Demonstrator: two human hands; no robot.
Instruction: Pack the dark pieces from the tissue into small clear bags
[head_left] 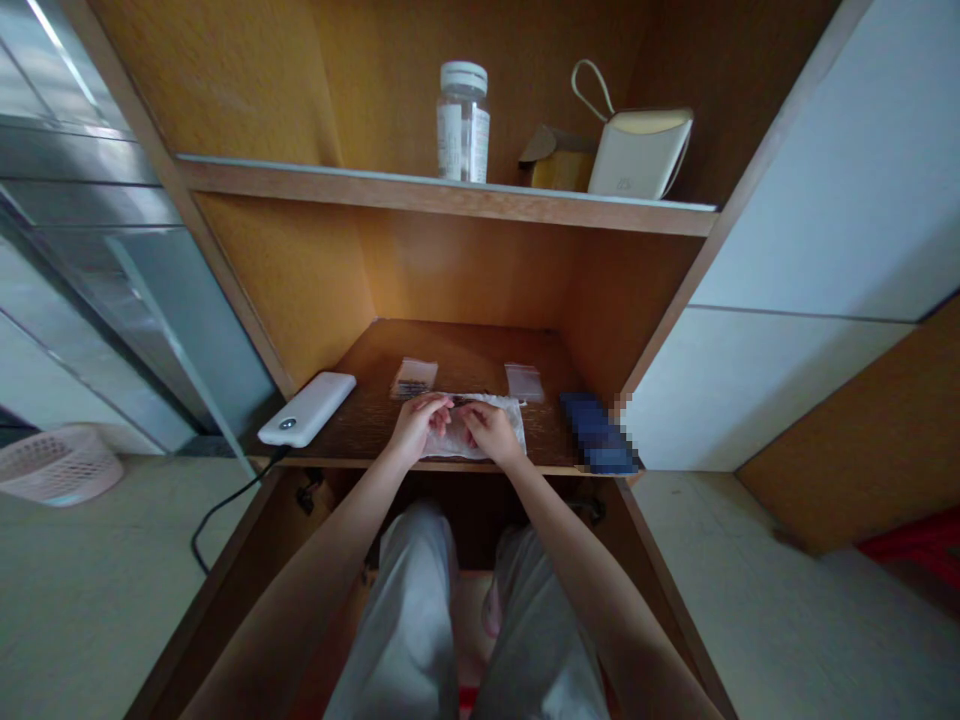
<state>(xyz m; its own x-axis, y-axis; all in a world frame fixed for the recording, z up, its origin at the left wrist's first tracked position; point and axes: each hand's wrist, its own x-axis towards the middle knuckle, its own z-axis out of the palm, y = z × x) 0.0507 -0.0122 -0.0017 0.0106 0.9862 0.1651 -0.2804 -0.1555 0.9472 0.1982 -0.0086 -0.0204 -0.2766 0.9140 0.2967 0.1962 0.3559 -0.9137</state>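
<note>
Both my hands are over a white sheet point(466, 447), like tissue or thin cloth, on the brown shelf board. My left hand point(420, 425) has its fingers bent and drawn together near the sheet's left part. Close to it, on the right, my right hand point(491, 430) is also closed, thumb against fingers. Small dark bits show at the fingertips, too small to name. Behind my left hand lies a small clear plastic bag point(420, 373) with thin dark pieces in it. Another small clear bag point(524, 382) lies behind my right hand; its contents cannot be made out.
A white power bank-like device point(309, 410) with a black cable point(225, 513) is at left. At right lies a dark blue, partly pixelated object point(598, 432). The upper shelf point(420, 190) holds a white-capped bottle point(463, 125), a small box point(559, 162) and a cream device point(637, 155).
</note>
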